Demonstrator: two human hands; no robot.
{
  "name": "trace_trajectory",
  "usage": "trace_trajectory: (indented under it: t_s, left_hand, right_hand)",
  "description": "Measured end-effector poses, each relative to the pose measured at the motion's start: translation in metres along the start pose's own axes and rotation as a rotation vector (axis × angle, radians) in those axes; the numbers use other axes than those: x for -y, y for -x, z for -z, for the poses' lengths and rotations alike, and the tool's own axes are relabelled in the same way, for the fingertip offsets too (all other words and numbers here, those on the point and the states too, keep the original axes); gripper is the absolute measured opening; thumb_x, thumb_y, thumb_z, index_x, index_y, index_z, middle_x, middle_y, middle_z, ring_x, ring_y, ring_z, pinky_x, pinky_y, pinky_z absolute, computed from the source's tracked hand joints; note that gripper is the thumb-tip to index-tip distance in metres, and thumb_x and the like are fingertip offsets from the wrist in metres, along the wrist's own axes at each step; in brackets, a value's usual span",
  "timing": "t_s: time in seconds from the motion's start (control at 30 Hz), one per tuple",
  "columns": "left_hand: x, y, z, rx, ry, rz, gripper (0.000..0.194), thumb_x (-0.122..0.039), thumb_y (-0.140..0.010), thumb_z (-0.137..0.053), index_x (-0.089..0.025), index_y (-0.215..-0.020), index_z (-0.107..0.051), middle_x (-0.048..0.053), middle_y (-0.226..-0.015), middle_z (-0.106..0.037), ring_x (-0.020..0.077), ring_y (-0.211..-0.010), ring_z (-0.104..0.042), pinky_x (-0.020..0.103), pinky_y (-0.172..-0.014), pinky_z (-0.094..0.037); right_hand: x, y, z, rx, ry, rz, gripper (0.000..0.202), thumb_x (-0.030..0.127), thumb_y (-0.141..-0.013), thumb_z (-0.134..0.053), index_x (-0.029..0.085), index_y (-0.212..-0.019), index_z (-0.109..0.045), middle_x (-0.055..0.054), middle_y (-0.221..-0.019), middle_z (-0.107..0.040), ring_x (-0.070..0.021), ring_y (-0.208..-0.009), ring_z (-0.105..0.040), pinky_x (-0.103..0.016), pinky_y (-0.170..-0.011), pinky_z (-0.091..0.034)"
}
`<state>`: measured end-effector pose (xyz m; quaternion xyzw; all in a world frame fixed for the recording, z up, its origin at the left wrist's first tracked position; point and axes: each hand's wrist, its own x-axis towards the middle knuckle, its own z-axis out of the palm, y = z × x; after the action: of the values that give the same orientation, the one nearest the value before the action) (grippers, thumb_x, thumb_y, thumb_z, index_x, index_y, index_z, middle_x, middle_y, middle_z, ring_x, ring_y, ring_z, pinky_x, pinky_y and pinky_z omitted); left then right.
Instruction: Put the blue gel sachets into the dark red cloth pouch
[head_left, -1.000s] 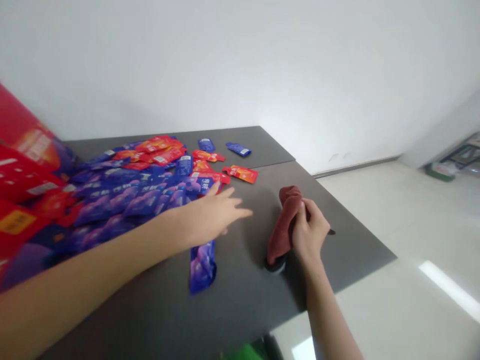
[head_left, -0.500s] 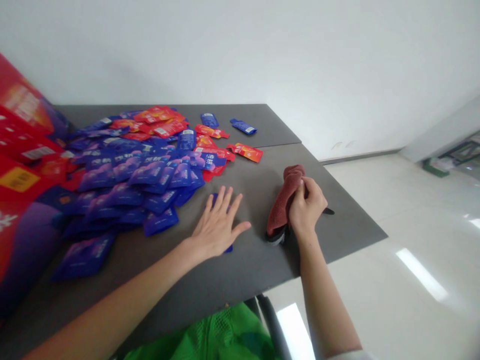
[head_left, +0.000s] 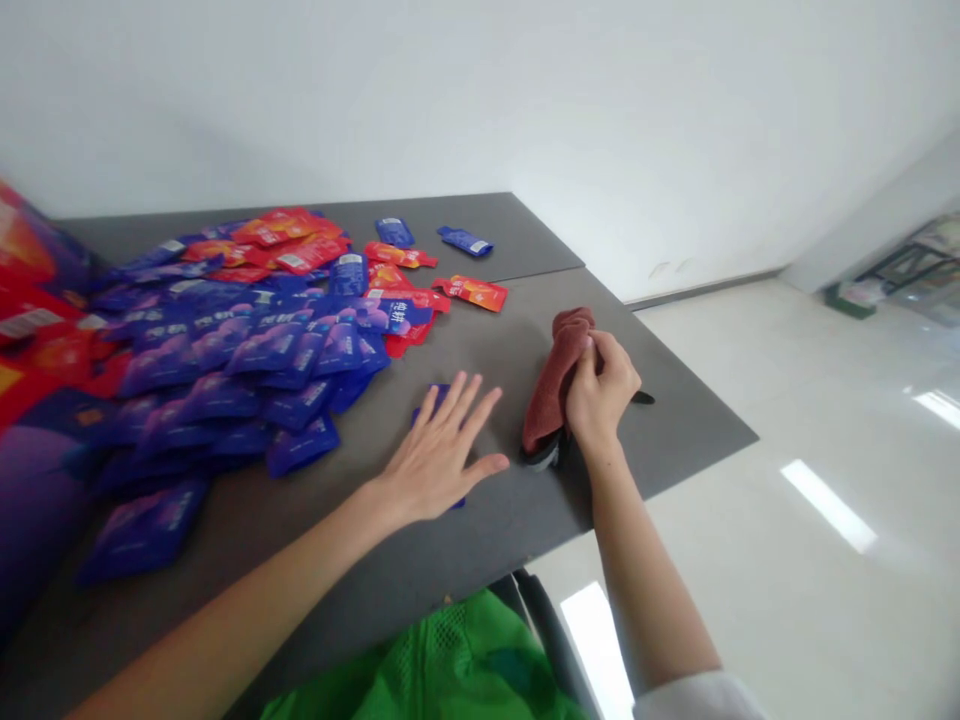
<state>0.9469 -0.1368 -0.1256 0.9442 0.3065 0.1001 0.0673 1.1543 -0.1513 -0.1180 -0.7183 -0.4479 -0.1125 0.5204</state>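
My left hand [head_left: 439,450] lies flat with its fingers spread over a blue packet [head_left: 441,393] on the grey table [head_left: 420,560]; most of that packet is hidden under it. To the right, my right hand [head_left: 602,385] is closed on a reddish-brown cloth [head_left: 556,385], pinching its upper part. The cloth hangs around a dark object with a grey end [head_left: 544,457], mostly covered. A black tip [head_left: 643,398] sticks out on the far side of my right hand.
Many blue packets [head_left: 217,395] and red packets [head_left: 289,240] are heaped on the left. A loose red packet [head_left: 476,292] and a blue one [head_left: 465,240] lie farther back. Large printed red and purple packaging [head_left: 37,480] stands at the left edge. A white wall [head_left: 637,120] rises behind.
The view has shifted slightly, so the table and packets appear farther left. My left hand stays spread on the blue packet, a little more of whose upper end shows. My right hand still grips the cloth.
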Motion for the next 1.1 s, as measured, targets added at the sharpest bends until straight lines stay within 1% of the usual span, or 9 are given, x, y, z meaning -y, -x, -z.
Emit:
trace_trajectory:
  t_s: [0.1, 0.2, 0.33, 0.47, 0.63, 0.83, 0.9, 1.0, 1.1]
  left_hand:
    - [-0.001, 0.018, 0.017, -0.133, 0.008, 0.014, 0.056, -0.048, -0.091, -0.031, -0.021, -0.140, -0.027, 0.009, -0.149, -0.024, 0.0254, -0.139, -0.014, 0.052, -0.110, -0.018]
    - [-0.008, 0.051, 0.040, -0.224, -0.014, 0.013, 0.044, -0.039, -0.089, -0.042, -0.022, -0.130, -0.043, 0.007, -0.131, -0.053, 0.0214, -0.119, -0.050, 0.043, -0.104, -0.034]
    - [-0.010, 0.090, 0.045, -0.105, -0.116, -0.015, 0.030, -0.034, -0.084, -0.050, -0.023, -0.111, -0.059, 0.008, -0.098, -0.070, 0.0239, -0.082, -0.065, 0.040, -0.074, -0.052]
    - [-0.002, 0.102, 0.030, -0.007, -0.176, -0.021, 0.028, -0.010, -0.079, -0.043, -0.025, -0.084, -0.066, 0.005, -0.075, -0.069, 0.0228, -0.068, -0.063, 0.036, -0.058, -0.051]
    - [-0.008, 0.100, 0.027, -0.025, -0.346, -0.076, 0.039, 0.000, -0.071, -0.041, -0.016, -0.095, -0.066, 0.008, -0.079, -0.070, 0.0211, -0.071, -0.064, 0.029, -0.052, -0.051]
    - [-0.010, 0.097, 0.033, 0.046, -0.397, -0.160, 0.034, -0.001, -0.075, -0.045, -0.011, -0.102, -0.063, 0.010, -0.099, -0.069, 0.0181, -0.079, -0.064, 0.026, -0.057, -0.050]
    - [-0.007, 0.097, 0.033, 0.073, -0.336, -0.158, 0.030, -0.004, -0.077, -0.048, -0.014, -0.101, -0.063, 0.007, -0.094, -0.070, 0.0177, -0.076, -0.064, 0.026, -0.057, -0.049]
    - [-0.006, 0.098, 0.032, 0.095, -0.297, -0.168, 0.030, -0.002, -0.075, -0.046, -0.014, -0.097, -0.063, 0.007, -0.088, -0.069, 0.0186, -0.076, -0.063, 0.027, -0.058, -0.049]
    - [-0.009, 0.100, 0.034, 0.117, -0.295, -0.175, 0.032, 0.002, -0.073, -0.043, -0.016, -0.089, -0.064, 0.005, -0.080, -0.068, 0.0186, -0.072, -0.062, 0.027, -0.060, -0.048]
  right_hand:
    - [0.016, 0.000, 0.009, 0.091, -0.119, 0.077, 0.028, 0.032, -0.091, -0.038, 0.018, -0.087, -0.062, -0.004, -0.087, -0.065, -0.0152, -0.081, -0.056, -0.027, -0.076, -0.040]
    - [0.046, 0.001, 0.025, 0.358, -0.272, 0.284, 0.026, 0.029, -0.092, -0.038, 0.019, -0.088, -0.061, -0.003, -0.087, -0.063, -0.0134, -0.081, -0.056, -0.025, -0.075, -0.041]
    - [0.087, 0.010, 0.028, 0.822, -0.298, 0.654, 0.028, 0.030, -0.094, -0.034, 0.020, -0.091, -0.060, -0.003, -0.090, -0.057, -0.0120, -0.077, -0.052, -0.024, -0.071, -0.040]
    - [0.100, 0.033, 0.004, 1.060, -0.163, 0.928, 0.021, 0.026, -0.091, -0.038, 0.023, -0.091, -0.059, -0.002, -0.090, -0.054, -0.0127, -0.076, -0.050, -0.025, -0.068, -0.037]
    - [0.091, 0.051, -0.024, 1.078, -0.061, 1.018, 0.017, 0.019, -0.086, -0.043, 0.024, -0.092, -0.058, -0.001, -0.089, -0.054, -0.0143, -0.078, -0.050, -0.026, -0.068, -0.036]
    - [0.086, 0.015, -0.063, 0.982, 0.194, 0.857, 0.025, 0.021, -0.090, -0.034, 0.021, -0.101, -0.056, -0.004, -0.096, -0.058, -0.0163, -0.077, -0.054, -0.027, -0.062, -0.033]
    - [0.093, 0.004, -0.056, 0.942, 0.174, 0.810, 0.027, 0.024, -0.093, -0.030, 0.019, -0.100, -0.056, -0.005, -0.096, -0.058, -0.0161, -0.078, -0.054, -0.027, -0.064, -0.034]
    - [0.111, 0.010, -0.021, 0.932, 0.002, 0.847, 0.031, 0.028, -0.095, -0.025, 0.019, -0.100, -0.054, -0.004, -0.098, -0.057, -0.0145, -0.081, -0.053, -0.026, -0.068, -0.035]
    - [0.121, 0.036, 0.004, 1.114, -0.091, 0.982, 0.029, 0.029, -0.095, -0.027, 0.021, -0.105, -0.052, -0.003, -0.096, -0.057, -0.0135, -0.078, -0.053, -0.026, -0.066, -0.036]
